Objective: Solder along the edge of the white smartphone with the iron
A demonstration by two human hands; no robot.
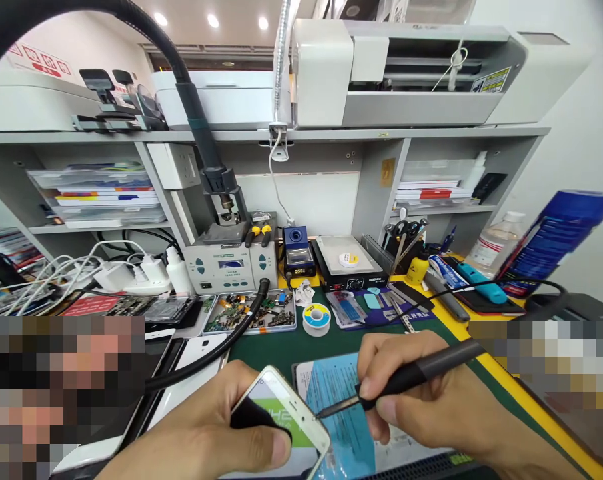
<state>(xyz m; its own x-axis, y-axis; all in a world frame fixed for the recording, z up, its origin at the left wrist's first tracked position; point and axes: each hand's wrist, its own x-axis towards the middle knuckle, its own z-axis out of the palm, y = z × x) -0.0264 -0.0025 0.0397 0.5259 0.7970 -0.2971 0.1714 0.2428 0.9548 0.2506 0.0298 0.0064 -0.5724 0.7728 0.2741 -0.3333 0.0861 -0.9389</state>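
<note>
My left hand (211, 427) grips a white-framed smartphone (294, 403) tilted over the bench, with the thumb across its front. Its front shows green and white areas, and a dark patch lies beside my thumb. In my right hand (421, 387) is a slim soldering iron (421, 370) with a black handle, held like a pen. The iron's pointed metal tip meets or nearly meets the phone's edge near the earpiece end; contact is hard to tell. Under both hands lies a blue and white printed sheet (331, 380).
A solder spool (316, 320), a tray of small parts (276, 320) and a soldering station (300, 257) stand behind my hands. A black hose (221, 347) arcs from the hot-air station (231, 267) past my left hand. White phones (196, 360) lie left; a hot plate (348, 263) stands at the back.
</note>
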